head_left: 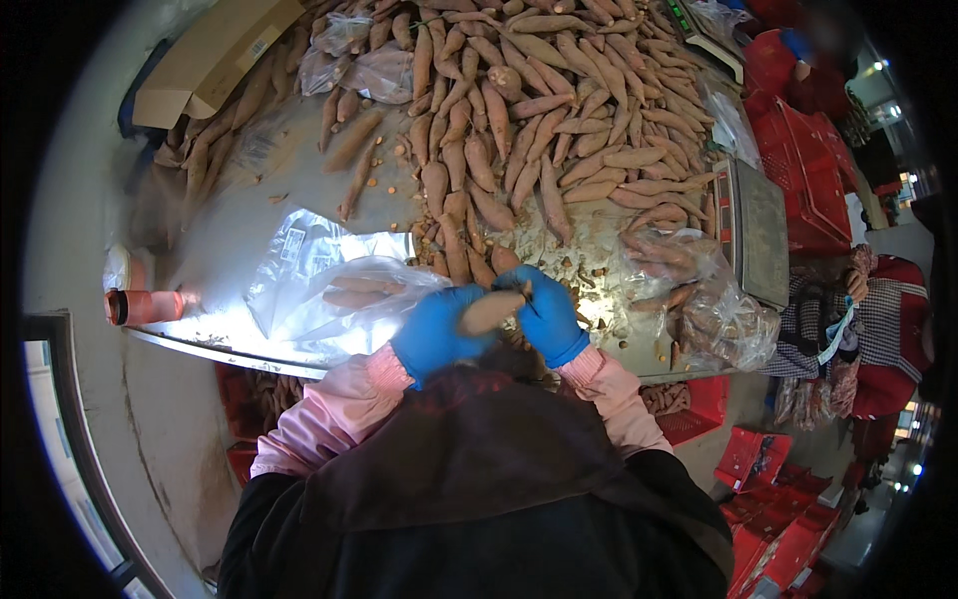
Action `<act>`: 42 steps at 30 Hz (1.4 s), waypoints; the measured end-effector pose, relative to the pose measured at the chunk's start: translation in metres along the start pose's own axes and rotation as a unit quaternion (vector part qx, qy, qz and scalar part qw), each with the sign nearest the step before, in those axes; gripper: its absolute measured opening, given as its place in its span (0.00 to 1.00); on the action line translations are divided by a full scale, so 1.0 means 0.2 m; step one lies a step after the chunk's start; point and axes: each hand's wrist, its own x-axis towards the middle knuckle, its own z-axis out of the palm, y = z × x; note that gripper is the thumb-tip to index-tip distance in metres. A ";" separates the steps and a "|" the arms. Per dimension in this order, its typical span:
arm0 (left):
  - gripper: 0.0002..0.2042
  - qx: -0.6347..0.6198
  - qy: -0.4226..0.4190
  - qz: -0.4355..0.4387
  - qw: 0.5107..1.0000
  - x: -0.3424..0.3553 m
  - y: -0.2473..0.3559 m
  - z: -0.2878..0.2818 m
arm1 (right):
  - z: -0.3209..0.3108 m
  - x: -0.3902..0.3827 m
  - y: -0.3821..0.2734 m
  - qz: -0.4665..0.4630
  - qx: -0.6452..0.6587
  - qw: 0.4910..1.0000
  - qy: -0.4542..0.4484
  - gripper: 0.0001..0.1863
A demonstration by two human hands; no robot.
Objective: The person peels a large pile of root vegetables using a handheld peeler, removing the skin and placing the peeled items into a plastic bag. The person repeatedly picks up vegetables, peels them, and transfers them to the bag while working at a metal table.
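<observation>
Both my hands wear blue gloves, with pink sleeve covers over the forearms. My left hand [435, 329] is closed around a sweet potato [491, 312], which lies roughly level in front of my chest. At its right tip my right hand [547, 315] has its fingers curled in; a small dark, thin thing shows there, too unclear to name. Left of my left hand lies a clear plastic bag [309, 309] with a few sweet potatoes inside. Just beyond my hands begins a big heap of sweet potatoes [539, 110] on the metal table [225, 275].
Filled clear bags [723, 319] and a scale [758, 235] stand at the right. An orange-red bottle [145, 306] lies at the left edge, a cardboard box [215, 60] at the far left. Red crates [798, 165] stand beyond the table's right side; others sit below its front edge.
</observation>
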 end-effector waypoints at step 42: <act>0.20 0.017 0.084 0.248 0.965 0.12 0.19 -0.14 | -0.16 0.17 -0.03 0.357 0.306 0.881 -0.051 0.13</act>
